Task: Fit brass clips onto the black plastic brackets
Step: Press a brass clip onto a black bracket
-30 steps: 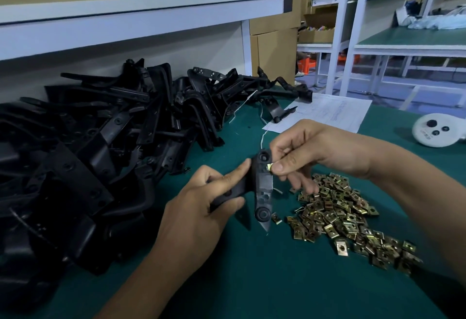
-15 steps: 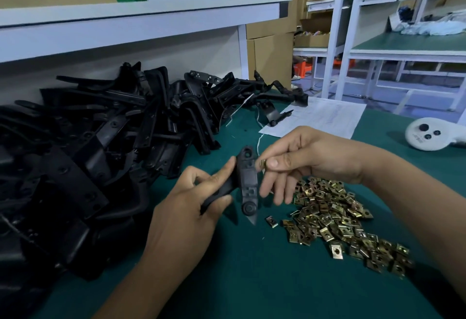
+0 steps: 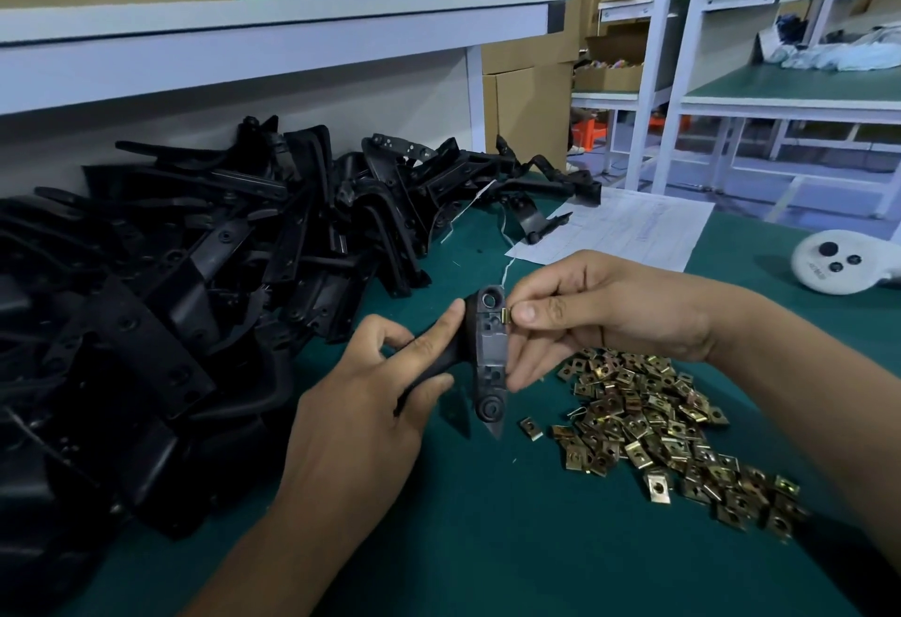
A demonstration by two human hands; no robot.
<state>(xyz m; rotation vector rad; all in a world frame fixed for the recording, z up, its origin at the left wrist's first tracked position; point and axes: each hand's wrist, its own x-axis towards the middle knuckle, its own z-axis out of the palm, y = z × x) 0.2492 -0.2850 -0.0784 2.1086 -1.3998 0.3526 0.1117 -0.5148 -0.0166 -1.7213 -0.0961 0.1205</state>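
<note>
Green matting is covering the workbench in the head view, the only view given, with white shelving and cardboard boxes standing behind it. A large pile of black brackets is heaped on the left side of the bench, and a heap of brass clips is spread on the right, with one stray clip lying just apart from it. A sheet of paper and a white round device are lying farther back.

One black plastic bracket is being held upright above the mat by the left hand, whose fingers are curled round its handle-like arm. A single brass clip is being pinched between thumb and forefinger of the right hand and is being pressed against the bracket's upper right edge, while the lower fingers are resting on the bracket's side.

Several slips are judged possible. The clip could be pushed on crooked if it is not squared to the edge, and so be jammed or bent. It is small and being held only at the fingertips, so it could be dropped into the heap below. The bracket could be twisted in the left hand's grip if the push is being made off-centre.
</note>
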